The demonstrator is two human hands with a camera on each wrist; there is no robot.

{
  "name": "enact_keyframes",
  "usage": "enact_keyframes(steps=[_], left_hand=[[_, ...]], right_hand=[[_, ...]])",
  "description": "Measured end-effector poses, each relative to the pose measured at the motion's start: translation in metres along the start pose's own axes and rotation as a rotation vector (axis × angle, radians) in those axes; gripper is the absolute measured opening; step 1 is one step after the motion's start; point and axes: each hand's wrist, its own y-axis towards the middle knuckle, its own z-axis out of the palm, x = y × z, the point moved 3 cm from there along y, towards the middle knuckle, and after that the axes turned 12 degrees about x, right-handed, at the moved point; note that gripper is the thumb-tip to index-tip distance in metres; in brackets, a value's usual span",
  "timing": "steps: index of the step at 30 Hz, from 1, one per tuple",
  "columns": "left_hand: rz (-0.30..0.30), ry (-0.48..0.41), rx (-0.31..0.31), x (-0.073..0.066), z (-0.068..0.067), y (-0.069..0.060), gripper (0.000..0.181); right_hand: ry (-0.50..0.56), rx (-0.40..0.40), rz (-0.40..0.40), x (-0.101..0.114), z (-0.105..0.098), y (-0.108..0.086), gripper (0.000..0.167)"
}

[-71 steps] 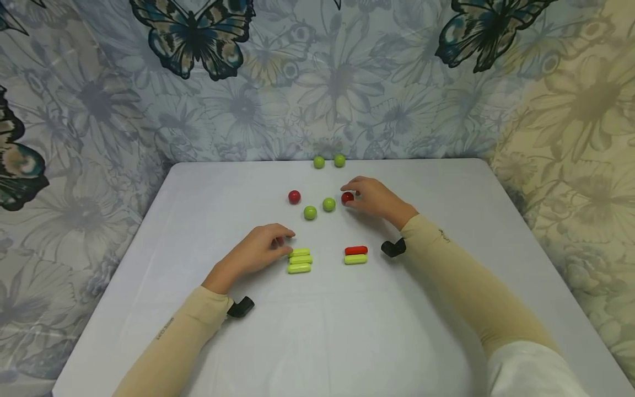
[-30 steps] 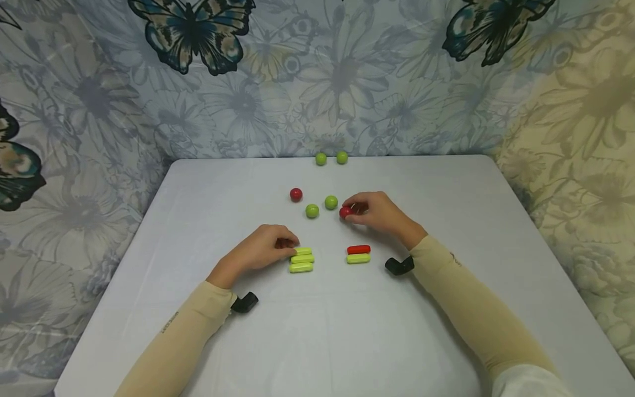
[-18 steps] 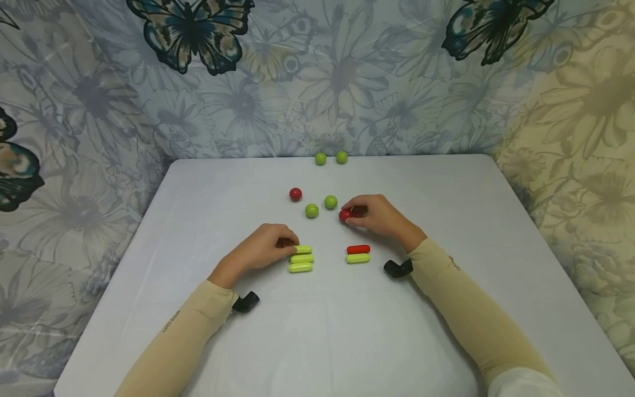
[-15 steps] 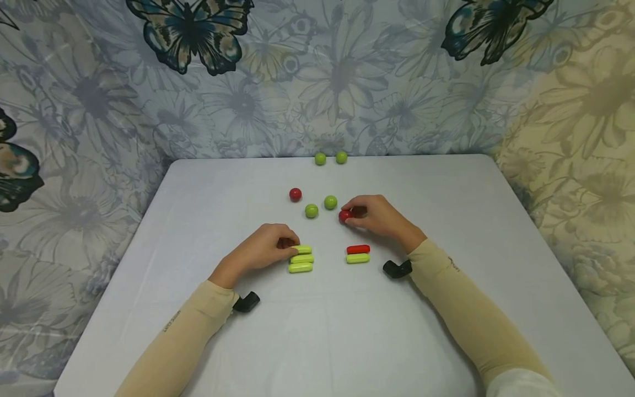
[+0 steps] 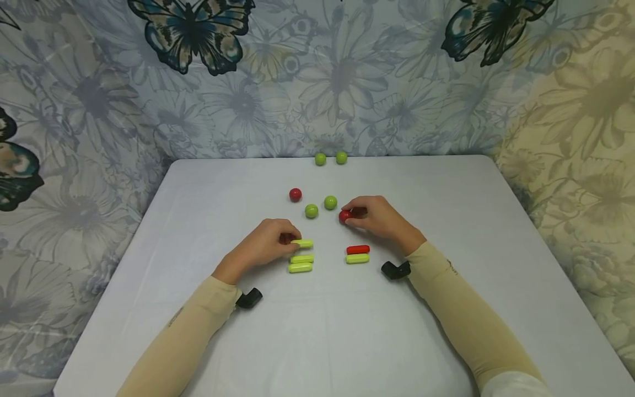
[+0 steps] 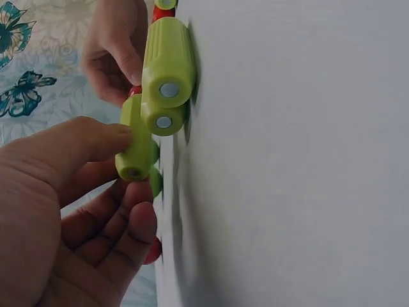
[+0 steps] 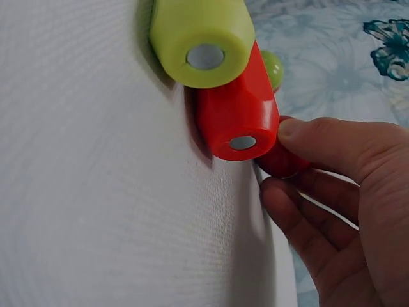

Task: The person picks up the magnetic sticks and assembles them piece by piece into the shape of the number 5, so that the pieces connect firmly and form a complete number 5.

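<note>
The left fingers [image 6: 141,220] pinch a yellow-green plastic rod [image 6: 136,153]; two matching rods [image 6: 169,61] rest at its one o'clock on the white tabletop [image 6: 294,166].

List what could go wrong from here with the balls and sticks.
The red ball pinched in the right hand might slip and roll into the nearby green ball.
The yellow-green stick is pinched near one end by the left hand, so it could tilt or drop.
Two green balls sit at the far edge of the table; a bump might send them off.
</note>
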Motion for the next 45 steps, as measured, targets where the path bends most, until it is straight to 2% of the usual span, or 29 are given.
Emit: enact_keyframes(steps=[5,11,19,24,30,37,45], left_hand=[[0.014,0.008,-0.052,-0.003,-0.011,0.012,0.016],[0.028,0.022,-0.072,-0.008,-0.02,0.028,0.017],[0.032,0.056,-0.033,-0.012,-0.013,0.046,0.019],[0.034,0.07,-0.044,-0.013,-0.011,0.053,0.017],[0.021,0.08,-0.071,-0.014,-0.018,0.059,0.016],[0.027,0.127,-0.047,-0.012,-0.011,0.064,0.014],[0.029,0.156,-0.114,-0.015,-0.012,0.066,0.013]], right_hand=[[-0.004,-0.005,-0.01,0.0,-0.004,0.001,0.034],[-0.012,-0.014,-0.026,0.002,-0.005,0.002,0.031],[-0.006,-0.004,-0.002,-0.002,0.004,-0.006,0.029],[0.006,-0.013,-0.018,0.0,0.006,-0.007,0.028],[0.006,-0.035,-0.02,0.002,0.002,-0.002,0.028],[0.011,-0.02,-0.011,0.001,0.008,-0.005,0.029],[-0.001,-0.038,-0.054,0.005,0.005,-0.002,0.027]])
